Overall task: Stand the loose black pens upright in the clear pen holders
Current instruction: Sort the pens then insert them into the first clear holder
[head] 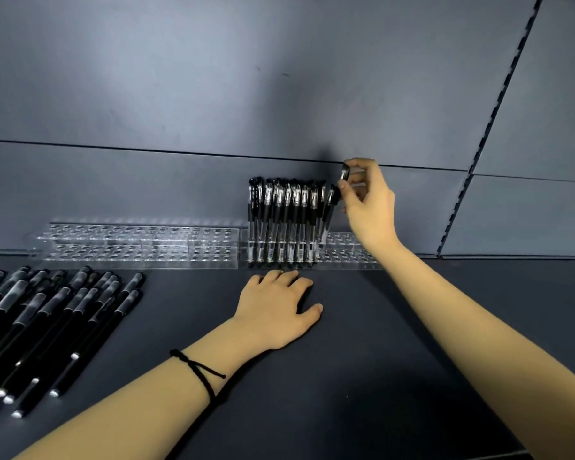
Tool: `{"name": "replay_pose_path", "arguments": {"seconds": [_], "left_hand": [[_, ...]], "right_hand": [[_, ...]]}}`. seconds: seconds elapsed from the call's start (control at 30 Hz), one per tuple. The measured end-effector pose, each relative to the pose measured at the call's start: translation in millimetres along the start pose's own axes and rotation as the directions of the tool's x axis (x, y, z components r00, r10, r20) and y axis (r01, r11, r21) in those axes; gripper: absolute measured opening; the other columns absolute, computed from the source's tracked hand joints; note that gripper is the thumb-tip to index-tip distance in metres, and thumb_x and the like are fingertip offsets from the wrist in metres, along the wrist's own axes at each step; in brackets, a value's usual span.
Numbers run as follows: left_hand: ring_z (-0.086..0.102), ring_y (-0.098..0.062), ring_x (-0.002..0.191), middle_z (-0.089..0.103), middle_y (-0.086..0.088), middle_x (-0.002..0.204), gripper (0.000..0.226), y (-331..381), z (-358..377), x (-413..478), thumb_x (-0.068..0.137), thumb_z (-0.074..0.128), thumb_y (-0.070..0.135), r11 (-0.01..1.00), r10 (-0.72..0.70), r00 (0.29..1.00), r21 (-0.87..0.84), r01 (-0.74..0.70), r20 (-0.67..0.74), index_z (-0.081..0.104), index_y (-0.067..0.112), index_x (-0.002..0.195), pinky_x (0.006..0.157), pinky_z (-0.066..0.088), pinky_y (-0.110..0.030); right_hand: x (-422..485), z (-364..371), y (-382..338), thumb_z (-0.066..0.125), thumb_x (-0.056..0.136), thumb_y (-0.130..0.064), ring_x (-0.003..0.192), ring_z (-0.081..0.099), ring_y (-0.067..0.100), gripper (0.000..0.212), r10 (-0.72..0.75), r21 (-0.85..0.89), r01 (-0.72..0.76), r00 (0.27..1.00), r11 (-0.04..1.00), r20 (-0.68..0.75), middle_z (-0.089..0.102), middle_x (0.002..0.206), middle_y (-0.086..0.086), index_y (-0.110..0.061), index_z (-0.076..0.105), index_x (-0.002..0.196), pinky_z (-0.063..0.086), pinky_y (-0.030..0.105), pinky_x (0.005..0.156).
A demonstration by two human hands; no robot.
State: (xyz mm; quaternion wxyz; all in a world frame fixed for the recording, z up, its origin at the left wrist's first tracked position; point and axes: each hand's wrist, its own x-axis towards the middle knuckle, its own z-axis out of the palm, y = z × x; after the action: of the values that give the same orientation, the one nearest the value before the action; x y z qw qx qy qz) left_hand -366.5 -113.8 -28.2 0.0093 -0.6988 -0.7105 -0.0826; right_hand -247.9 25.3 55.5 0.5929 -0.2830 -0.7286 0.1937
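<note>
Right hand has thumb and fingertips pinched on the cap end of a black pen, at the right end of the standing pens in the right clear holder. Left hand lies flat on the bench just in front of that holder, fingers relaxed, holding nothing. Both holders run along the bench's back edge, and the left holder has no pens in it. The loose pens are piled by the left edge.

In front of the upright cluster of black capped pens we find bare dark counter; left of it a heap of loose black pens obstructs, behind it the grey wall panel.
</note>
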Motion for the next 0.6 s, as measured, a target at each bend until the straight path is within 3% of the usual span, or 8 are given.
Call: {"name": "replay_pose_path", "arguments": {"seconds": [0.1,0.33,0.4,0.5,0.6], "left_hand": [[0.02,-0.018,0.145,0.025,0.006,0.159,0.061,0,0,1,0.095,0.029,0.063,1.0,0.001,1.0,0.009,0.0,-0.011,0.029,0.034,0.149,0.113,0.02,-0.039],[0.025,-0.018,0.142,0.03,0.005,0.157,0.06,-1,0,1,0.094,0.03,0.062,1.0,0.008,1.0,0.002,-0.008,-0.018,0.033,0.033,0.147,0.112,0.023,-0.039],[0.034,-0.019,0.137,0.041,0.005,0.149,0.055,0,-2,0,0.095,0.035,0.059,1.0,0.011,0.999,-0.013,-0.012,-0.049,0.041,0.031,0.141,0.107,0.029,-0.038],[0.054,-0.018,0.115,0.062,0.004,0.121,0.036,-2,-8,-4,0.095,0.044,0.047,0.998,-0.023,0.988,-0.059,0.014,-0.155,0.059,0.026,0.12,0.091,0.04,-0.032],[0.06,-0.018,0.1,0.065,0.004,0.108,0.027,-6,-13,-11,0.094,0.046,0.039,0.997,-0.05,0.978,-0.07,0.037,-0.202,0.063,0.024,0.107,0.075,0.042,-0.029]], "right_hand": [[-14,6,12,0.06,0.092,-0.008,0.069,0.055,0.008,0.025,0.013,-0.06,-0.005,0.991,0.998,0.132,0.057,0.085,-0.008,-0.015,0.053,0.115,0.045,0.014,0.064],[-26,2,23,0.056,0.096,-0.017,0.07,0.05,0.007,0.053,0.111,-0.127,-0.073,0.939,0.989,0.325,0.054,0.088,0.0,-0.029,0.032,0.142,0.042,0.009,0.064],[-30,-1,21,0.057,0.095,-0.016,0.07,0.051,0.008,0.057,0.1,-0.154,-0.055,0.948,0.987,0.301,0.053,0.096,0.002,-0.033,0.032,0.143,0.043,0.009,0.065],[-46,-8,15,0.057,0.093,-0.012,0.067,0.051,0.006,0.05,0.079,-0.199,-0.038,0.975,0.979,0.207,0.048,0.104,0.0,-0.028,0.039,0.137,0.045,0.016,0.068],[-66,-19,13,0.057,0.094,-0.018,0.081,0.055,0.01,0.028,0.145,-0.388,0.008,0.919,0.922,0.366,0.045,0.11,-0.003,-0.018,0.054,0.121,0.049,0.032,0.082]]}}
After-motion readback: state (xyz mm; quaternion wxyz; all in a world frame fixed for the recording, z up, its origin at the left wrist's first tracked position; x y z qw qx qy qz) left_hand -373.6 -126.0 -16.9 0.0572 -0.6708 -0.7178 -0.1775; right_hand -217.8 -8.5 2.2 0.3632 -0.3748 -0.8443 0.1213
